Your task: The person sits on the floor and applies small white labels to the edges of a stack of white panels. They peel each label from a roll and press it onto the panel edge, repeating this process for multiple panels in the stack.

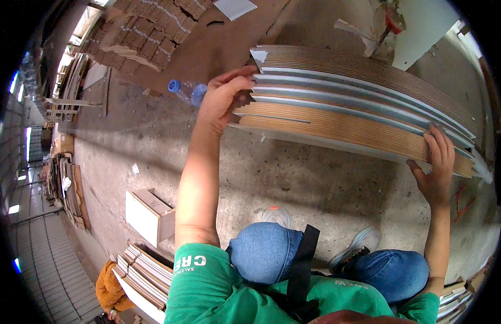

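A long stack of thin boards (337,116), some edges brown and some white or grey, stands on edge across the far side of the floor. My left hand (223,97) is closed at the stack's left end, its fingertips at the board ends and partly hidden. At the right end, my right hand (438,170) hooks its fingers over the board edges, with the thumb on the near side. Next to my left wrist lies a clear plastic bottle (187,92) with a blue cap.
Bundled brown panels (140,35) are piled at the far left. A small white-fronted box (150,216) rests on the concrete floor left of my knees. Behind it stand more stacked boards (142,275), near a person in an orange sleeve (111,289). A pale panel (423,32) leans at the far right.
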Motion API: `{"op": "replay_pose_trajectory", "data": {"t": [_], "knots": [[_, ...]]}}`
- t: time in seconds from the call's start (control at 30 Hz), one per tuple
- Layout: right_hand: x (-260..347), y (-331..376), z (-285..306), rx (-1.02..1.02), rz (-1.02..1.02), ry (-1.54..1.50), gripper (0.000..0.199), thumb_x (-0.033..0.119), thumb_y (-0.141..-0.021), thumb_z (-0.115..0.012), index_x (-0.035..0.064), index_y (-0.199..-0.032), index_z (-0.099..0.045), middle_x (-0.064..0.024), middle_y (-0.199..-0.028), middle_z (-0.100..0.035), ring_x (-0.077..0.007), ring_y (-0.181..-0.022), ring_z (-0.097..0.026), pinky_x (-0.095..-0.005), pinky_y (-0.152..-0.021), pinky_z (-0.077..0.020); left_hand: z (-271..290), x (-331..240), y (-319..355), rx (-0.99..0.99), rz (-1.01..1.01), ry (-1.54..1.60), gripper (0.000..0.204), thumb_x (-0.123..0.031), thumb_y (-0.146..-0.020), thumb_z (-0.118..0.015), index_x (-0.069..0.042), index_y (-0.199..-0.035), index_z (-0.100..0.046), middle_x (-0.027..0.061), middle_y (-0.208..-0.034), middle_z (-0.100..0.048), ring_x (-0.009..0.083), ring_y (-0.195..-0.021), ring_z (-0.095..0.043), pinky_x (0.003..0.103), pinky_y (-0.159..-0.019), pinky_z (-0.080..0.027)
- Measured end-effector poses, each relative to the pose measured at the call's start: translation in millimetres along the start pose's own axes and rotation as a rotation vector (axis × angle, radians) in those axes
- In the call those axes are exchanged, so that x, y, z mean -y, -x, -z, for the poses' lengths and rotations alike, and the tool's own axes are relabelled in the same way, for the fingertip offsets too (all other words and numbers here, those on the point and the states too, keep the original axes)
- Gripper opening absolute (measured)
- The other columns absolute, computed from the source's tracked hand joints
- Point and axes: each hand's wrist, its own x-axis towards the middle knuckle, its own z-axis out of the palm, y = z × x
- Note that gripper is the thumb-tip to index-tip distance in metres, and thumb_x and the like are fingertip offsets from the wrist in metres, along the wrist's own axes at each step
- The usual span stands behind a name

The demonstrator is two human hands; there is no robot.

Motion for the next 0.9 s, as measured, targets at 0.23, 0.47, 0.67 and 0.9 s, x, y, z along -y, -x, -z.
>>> {"op": "replay_pose_trajectory", "data": {"t": [0.23, 0.47, 0.67, 0.9], "knots": [[3, 1, 2, 0.001, -0.002, 0.004, 0.070, 0.005, -0.052, -0.075, 0.0108, -0.116, -0.047, -0.0089, -0.126, -0.045, -0.0310, -0.118, -0.039, -0.0416, -0.097, -0.0324, -2, -2, -10, 0.098, 0.011, 0.012, 0.040, -0.009, -0.070, -0.063, 0.002, -0.107, -0.056, 0.0065, -0.095, -0.060, 0.0118, -0.080, -0.055, 0.022, -0.062, -0.041], [0, 0, 2, -0.017, 0.011, -0.006, 0.068, 0.005, -0.053, -0.074, 0.0103, -0.116, -0.048, -0.0099, -0.126, -0.045, -0.0317, -0.117, -0.040, -0.0425, -0.097, -0.0329, -11, 1, -17, -0.038, 0.051, -0.063, 0.028, -0.023, -0.074, -0.071, 0.000, -0.088, -0.063, 0.0060, -0.072, -0.063, 0.0125, -0.062, -0.059, 0.024, -0.056, -0.047], [-2, 1, 2, -0.016, 0.004, 0.001, 0.067, 0.007, -0.054, -0.074, 0.0099, -0.115, -0.048, -0.0100, -0.126, -0.045, -0.0319, -0.117, -0.040, -0.0426, -0.097, -0.0322, -21, -7, -12, -0.083, 0.026, -0.127, 0.025, -0.020, -0.073, -0.071, 0.001, -0.085, -0.066, 0.0058, -0.074, -0.064, 0.0109, -0.065, -0.057, 0.022, -0.059, -0.043], [-5, 2, 4, -0.012, -0.010, -0.012, 0.069, 0.004, -0.052, -0.075, 0.0109, -0.116, -0.048, -0.0101, -0.130, -0.042, -0.0324, -0.119, -0.037, -0.0423, -0.098, -0.0318, -23, -10, -9, -0.029, 0.016, -0.045, 0.025, -0.011, -0.069, -0.070, 0.002, -0.090, -0.063, 0.0073, -0.077, -0.063, 0.0137, -0.068, -0.059, 0.024, -0.058, -0.046]]}}
